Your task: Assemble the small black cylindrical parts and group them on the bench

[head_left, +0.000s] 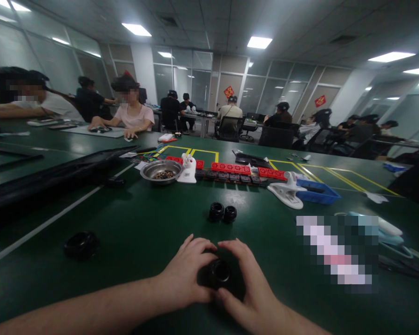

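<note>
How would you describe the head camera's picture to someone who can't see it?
Two bare hands, left and right, curve around a black ring-shaped part on a green table. Two similar parts stand just beyond, near a metal bowl and red strips; people sit working behind.
</note>
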Available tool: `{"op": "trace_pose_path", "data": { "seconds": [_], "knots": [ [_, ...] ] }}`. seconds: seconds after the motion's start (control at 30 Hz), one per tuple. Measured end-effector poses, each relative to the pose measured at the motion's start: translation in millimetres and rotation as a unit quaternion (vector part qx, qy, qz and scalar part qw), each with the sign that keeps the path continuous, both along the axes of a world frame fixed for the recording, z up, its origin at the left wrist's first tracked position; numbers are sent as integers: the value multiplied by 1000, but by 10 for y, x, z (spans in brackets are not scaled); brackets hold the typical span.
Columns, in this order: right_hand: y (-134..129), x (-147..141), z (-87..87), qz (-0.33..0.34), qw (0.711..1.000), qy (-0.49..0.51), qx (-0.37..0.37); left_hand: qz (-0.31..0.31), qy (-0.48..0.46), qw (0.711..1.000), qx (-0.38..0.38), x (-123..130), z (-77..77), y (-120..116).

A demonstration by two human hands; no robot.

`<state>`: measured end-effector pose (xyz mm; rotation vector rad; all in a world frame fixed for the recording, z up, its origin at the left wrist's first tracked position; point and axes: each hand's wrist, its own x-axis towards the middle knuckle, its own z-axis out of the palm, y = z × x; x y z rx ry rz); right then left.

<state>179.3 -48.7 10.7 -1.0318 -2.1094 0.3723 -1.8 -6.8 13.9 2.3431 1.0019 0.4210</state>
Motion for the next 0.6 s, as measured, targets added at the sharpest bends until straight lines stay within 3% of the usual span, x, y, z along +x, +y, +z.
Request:
{"op": "trace_pose_path", "data": {
  "seconds": [0.13,0.33,0.6],
  "knots": [
    [11,-8,-32,-42,999,11,-21,2,0,1000,-3,-8,-3,5],
    [-23,7,36,29,999,-29,14,-5,0,1000,0,-10,3,7],
    [-1,-21,-17,-39,999,23,-23,6,15,1000,-4,8,42,-10]
  ]
}}
